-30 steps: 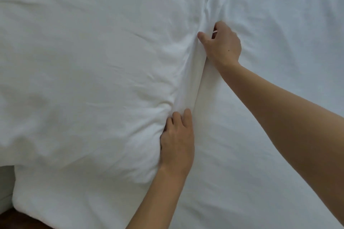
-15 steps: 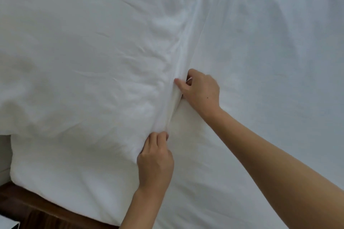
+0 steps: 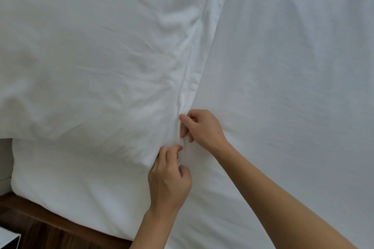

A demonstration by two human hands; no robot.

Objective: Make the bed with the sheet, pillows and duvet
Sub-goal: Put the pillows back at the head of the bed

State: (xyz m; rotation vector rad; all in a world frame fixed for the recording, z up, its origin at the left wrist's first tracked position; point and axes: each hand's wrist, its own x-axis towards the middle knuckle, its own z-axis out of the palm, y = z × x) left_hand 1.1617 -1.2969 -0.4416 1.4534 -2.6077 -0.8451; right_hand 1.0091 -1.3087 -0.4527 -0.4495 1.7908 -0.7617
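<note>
Leftmost, at 8 o'clock, a dark wooden bed frame (image 3: pixel 40 226) shows beneath the white mattress edge (image 3: pixel 70 184). Above it, from 9 to 12 o'clock, lies the puffy white duvet (image 3: pixel 91 56), its folded edge running down the middle of the view toward the hands. At 6 o'clock, the left hand (image 3: pixel 170 180) grips the duvet's lower corner, fingers curled and clamped on the cloth. Just beside it, toward the centre, the right hand (image 3: pixel 202 127) pinches the same edge between thumb and curled fingers. Rightward, from 1 to 5 o'clock, the smooth white sheet (image 3: pixel 293 87) covers the bed.
</note>
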